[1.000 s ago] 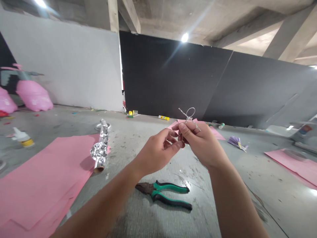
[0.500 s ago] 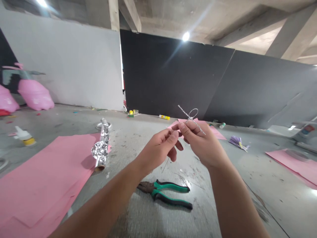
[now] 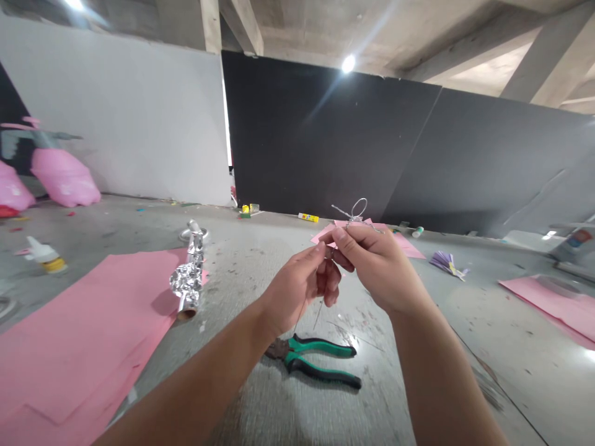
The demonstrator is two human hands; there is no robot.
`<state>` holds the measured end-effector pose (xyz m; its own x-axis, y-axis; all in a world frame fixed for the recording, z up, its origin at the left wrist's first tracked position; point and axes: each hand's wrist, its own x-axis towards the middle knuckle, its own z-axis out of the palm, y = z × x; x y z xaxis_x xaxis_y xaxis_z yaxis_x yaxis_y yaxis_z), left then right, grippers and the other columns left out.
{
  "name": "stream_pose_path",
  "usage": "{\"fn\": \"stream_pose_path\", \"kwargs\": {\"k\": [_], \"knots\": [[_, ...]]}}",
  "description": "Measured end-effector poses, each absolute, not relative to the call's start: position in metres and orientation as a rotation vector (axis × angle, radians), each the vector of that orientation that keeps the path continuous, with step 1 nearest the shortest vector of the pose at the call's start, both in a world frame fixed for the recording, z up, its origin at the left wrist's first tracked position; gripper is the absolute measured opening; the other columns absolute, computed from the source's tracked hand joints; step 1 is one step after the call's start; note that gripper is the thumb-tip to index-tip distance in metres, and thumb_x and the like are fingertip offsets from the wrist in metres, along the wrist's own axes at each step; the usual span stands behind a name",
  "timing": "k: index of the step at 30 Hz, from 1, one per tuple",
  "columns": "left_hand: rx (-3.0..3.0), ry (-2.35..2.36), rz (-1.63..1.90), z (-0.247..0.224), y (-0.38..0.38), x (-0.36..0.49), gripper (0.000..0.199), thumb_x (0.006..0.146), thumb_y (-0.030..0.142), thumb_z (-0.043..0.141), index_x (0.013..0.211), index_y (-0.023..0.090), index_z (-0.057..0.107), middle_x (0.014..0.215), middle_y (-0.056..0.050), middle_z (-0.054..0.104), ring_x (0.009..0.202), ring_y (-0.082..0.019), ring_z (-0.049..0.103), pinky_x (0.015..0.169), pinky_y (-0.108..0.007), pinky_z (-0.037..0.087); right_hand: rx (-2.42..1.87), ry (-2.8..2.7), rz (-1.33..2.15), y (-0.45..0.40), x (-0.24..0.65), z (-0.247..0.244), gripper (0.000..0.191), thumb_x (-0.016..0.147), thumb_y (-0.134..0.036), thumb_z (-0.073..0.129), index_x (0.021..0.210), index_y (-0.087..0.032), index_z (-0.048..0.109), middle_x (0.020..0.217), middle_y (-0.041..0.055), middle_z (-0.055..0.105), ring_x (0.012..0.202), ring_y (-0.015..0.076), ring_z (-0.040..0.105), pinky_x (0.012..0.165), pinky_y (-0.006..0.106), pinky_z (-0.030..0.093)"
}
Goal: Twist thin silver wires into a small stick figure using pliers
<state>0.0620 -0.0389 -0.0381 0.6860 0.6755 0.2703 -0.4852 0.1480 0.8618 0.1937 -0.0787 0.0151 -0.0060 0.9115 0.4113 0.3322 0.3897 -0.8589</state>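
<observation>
Above the middle of the table, my left hand (image 3: 304,282) and my right hand (image 3: 372,260) meet at their fingertips. Both are closed in a pinch on a thin wire figure (image 3: 357,209), twisted silvery wire with a round loop and two arms sticking out past my right fingers. Thin loose wire ends hang below my left fingers. The part between the fingertips is mostly hidden. Below my hands lie pliers (image 3: 320,359) with green and black handles, their jaws partly behind my left forearm.
Left are pink paper sheets (image 3: 93,310) and a foil-wrapped cardboard tube (image 3: 188,279). A glue bottle (image 3: 46,254) stands farther left, near pink spray bottles (image 3: 65,173). A yellow glue stick (image 3: 308,217) lies by the dark panel. Right are a purple paper bundle (image 3: 447,265) and more pink paper (image 3: 548,306).
The wire figure has tipped and turned, its arms lying lower behind my right fingers. My left fingers have curled in more and the left hand has turned slightly. The pliers stay put.
</observation>
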Motion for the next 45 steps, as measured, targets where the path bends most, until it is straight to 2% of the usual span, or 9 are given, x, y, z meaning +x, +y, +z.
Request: {"fn": "stream_pose_path", "kwargs": {"k": [4, 10, 13, 18, 30, 45], "knots": [[1.14, 0.174, 0.822, -0.038, -0.038, 0.061, 0.04, 0.098, 0.047, 0.041, 0.082, 0.016, 0.059, 0.064, -0.001, 0.056, 0.054, -0.012, 0.054, 0.057, -0.027, 0.043, -1.168, -1.556, 0.65, -0.081, 0.189, 0.018, 0.03, 0.095, -0.042, 0.053, 0.085, -0.02, 0.071, 0.053, -0.0029, 0.053, 0.049, 0.0101, 0.052, 0.044, 0.025, 0.037], [1.041, 0.148, 0.782, -0.034, -0.041, 0.062, 0.039, 0.097, 0.045, 0.043, 0.074, 0.016, 0.055, 0.057, 0.0, 0.052, 0.051, -0.011, 0.051, 0.054, -0.025, 0.04, -1.178, -1.548, 0.584, -0.08, 0.191, 0.016, 0.026, 0.093, -0.038, 0.056, 0.084, -0.02, 0.071, 0.056, -0.0015, 0.057, 0.052, 0.011, 0.054, 0.048, 0.026, 0.04], [1.036, 0.141, 0.775, -0.033, -0.043, 0.063, 0.038, 0.097, 0.043, 0.043, 0.073, 0.016, 0.053, 0.056, 0.001, 0.051, 0.05, -0.011, 0.05, 0.054, -0.025, 0.04, -1.15, -1.526, 0.539, -0.079, 0.191, 0.015, 0.023, 0.091, -0.033, 0.059, 0.076, -0.019, 0.07, 0.063, 0.0001, 0.061, 0.058, 0.0115, 0.054, 0.053, 0.027, 0.042], [1.138, 0.141, 0.865, -0.038, -0.043, 0.066, 0.04, 0.1, 0.044, 0.037, 0.073, 0.018, 0.051, 0.055, 0.001, 0.055, 0.048, -0.01, 0.05, 0.053, -0.024, 0.04, -1.127, -1.469, 0.504, -0.081, 0.185, 0.017, 0.03, 0.089, -0.032, 0.061, 0.061, -0.02, 0.063, 0.053, -0.0022, 0.052, 0.052, 0.0106, 0.048, 0.05, 0.027, 0.039], [1.138, 0.033, 0.896, -0.04, -0.044, 0.067, 0.04, 0.102, 0.044, 0.033, 0.073, 0.019, 0.047, 0.056, 0.003, 0.055, 0.047, -0.01, 0.053, 0.049, -0.023, 0.043, -1.145, -1.431, 0.407, -0.086, 0.173, 0.02, 0.036, 0.088, -0.031, 0.06, 0.053, -0.023, 0.054, 0.048, -0.002, 0.049, 0.049, 0.0138, 0.053, 0.044, 0.028, 0.039], [1.12, -0.041, 0.941, -0.045, -0.042, 0.069, 0.038, 0.096, 0.045, 0.047, 0.07, 0.017, 0.048, 0.059, 0.001, 0.057, 0.05, -0.011, 0.055, 0.05, -0.024, 0.043, -1.015, -1.418, 0.481, -0.085, 0.172, 0.017, 0.041, 0.088, -0.024, 0.062, 0.05, -0.02, 0.049, 0.044, -0.004, 0.052, 0.043, 0.0086, 0.049, 0.042, 0.024, 0.038]]}}
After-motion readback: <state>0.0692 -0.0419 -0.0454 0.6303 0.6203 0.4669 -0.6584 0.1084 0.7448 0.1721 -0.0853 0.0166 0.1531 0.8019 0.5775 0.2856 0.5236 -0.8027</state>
